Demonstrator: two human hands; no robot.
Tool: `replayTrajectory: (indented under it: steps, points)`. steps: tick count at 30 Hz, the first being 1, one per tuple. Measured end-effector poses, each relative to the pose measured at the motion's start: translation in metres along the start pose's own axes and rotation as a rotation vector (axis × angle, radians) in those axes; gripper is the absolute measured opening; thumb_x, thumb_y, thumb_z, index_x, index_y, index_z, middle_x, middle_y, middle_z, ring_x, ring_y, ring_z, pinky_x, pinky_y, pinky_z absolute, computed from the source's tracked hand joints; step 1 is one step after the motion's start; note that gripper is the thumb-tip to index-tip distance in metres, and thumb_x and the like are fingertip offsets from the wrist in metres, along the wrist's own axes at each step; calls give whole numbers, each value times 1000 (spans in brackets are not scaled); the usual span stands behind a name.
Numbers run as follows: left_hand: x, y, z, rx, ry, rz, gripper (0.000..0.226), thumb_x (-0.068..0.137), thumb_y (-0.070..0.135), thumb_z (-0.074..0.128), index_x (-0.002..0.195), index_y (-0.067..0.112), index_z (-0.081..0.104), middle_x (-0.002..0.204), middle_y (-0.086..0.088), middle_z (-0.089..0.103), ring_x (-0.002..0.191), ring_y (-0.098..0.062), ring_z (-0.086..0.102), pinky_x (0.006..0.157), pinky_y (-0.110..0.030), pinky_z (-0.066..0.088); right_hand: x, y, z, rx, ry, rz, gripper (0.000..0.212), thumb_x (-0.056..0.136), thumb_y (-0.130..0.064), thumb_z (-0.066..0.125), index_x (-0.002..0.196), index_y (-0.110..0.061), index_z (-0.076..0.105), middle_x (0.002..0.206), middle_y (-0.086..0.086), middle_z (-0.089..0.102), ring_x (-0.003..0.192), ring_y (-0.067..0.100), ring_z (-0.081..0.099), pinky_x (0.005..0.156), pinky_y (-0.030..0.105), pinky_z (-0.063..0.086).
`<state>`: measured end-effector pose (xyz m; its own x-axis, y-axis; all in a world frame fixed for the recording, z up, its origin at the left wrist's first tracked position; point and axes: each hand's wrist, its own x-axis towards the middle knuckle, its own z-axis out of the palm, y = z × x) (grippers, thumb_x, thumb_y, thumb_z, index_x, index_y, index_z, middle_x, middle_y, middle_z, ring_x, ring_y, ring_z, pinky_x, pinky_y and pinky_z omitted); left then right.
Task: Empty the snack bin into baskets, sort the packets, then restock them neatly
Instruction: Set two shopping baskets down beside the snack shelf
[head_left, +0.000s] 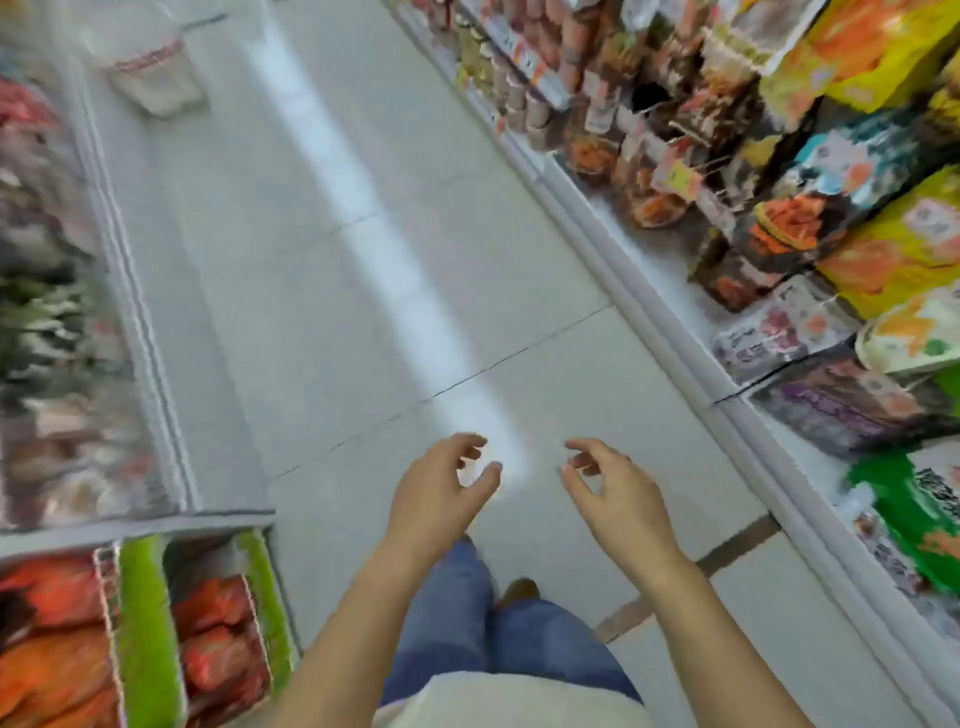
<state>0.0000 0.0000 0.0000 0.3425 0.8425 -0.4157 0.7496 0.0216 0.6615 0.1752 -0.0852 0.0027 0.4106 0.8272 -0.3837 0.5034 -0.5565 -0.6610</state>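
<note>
I see orange-red snack packets in a green-edged bin, down and to the left of my left hand. A pale basket sits on the floor far ahead of both hands, blurred. My left hand and right hand hover apart over the floor, fingers loosely curled, holding nothing. Packed shelves run along the right of my right hand.
</note>
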Motion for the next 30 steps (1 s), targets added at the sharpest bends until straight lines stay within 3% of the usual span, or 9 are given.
replayTrajectory:
  steps: [6, 13, 15, 19, 23, 30]
  points:
    - [11, -56, -55, -119, 198, -215, 31, 88, 42, 60, 118, 35, 59, 106, 19, 62, 99, -2, 55, 83, -24, 44, 65, -85, 47, -145, -215, -235, 28, 94, -36, 54, 121, -30, 58, 101, -16, 59, 93, 2, 52, 74, 18, 34]
    - [75, -115, -151, -209, 430, -340, 30, 88, 40, 61, 117, 31, 60, 102, 19, 62, 96, -2, 56, 72, -13, 38, 176, -207, 90, -163, -258, -428, 27, 93, -38, 52, 119, -32, 58, 103, -16, 62, 97, 5, 55, 79, 24, 42]
    - [108, -124, -182, -209, 436, -332, 31, 89, 41, 60, 118, 30, 59, 103, 19, 62, 96, 0, 55, 70, -10, 36, 211, -236, 103, -182, -261, -438, 28, 94, -39, 51, 120, -32, 57, 104, -16, 62, 97, 4, 55, 77, 24, 41]
    - [184, -128, -249, -188, 443, -314, 33, 90, 42, 57, 122, 30, 57, 109, 16, 61, 99, -3, 54, 75, -18, 38, 281, -273, 120, -242, -270, -392, 29, 95, -40, 49, 121, -31, 56, 105, -16, 62, 95, 4, 54, 74, 23, 39]
    - [266, -125, -311, -181, 443, -282, 32, 91, 42, 56, 120, 31, 58, 109, 17, 61, 100, -3, 54, 70, -13, 37, 349, -297, 125, -292, -248, -288, 30, 96, -39, 47, 123, -30, 56, 105, -17, 61, 95, 5, 54, 73, 22, 39]
    - [424, -121, -407, -176, 431, -250, 30, 91, 43, 56, 119, 33, 57, 107, 19, 60, 99, -2, 54, 76, -21, 39, 498, -380, 145, -287, -223, -242, 32, 96, -39, 47, 125, -27, 56, 103, -16, 59, 93, 5, 55, 75, 22, 43]
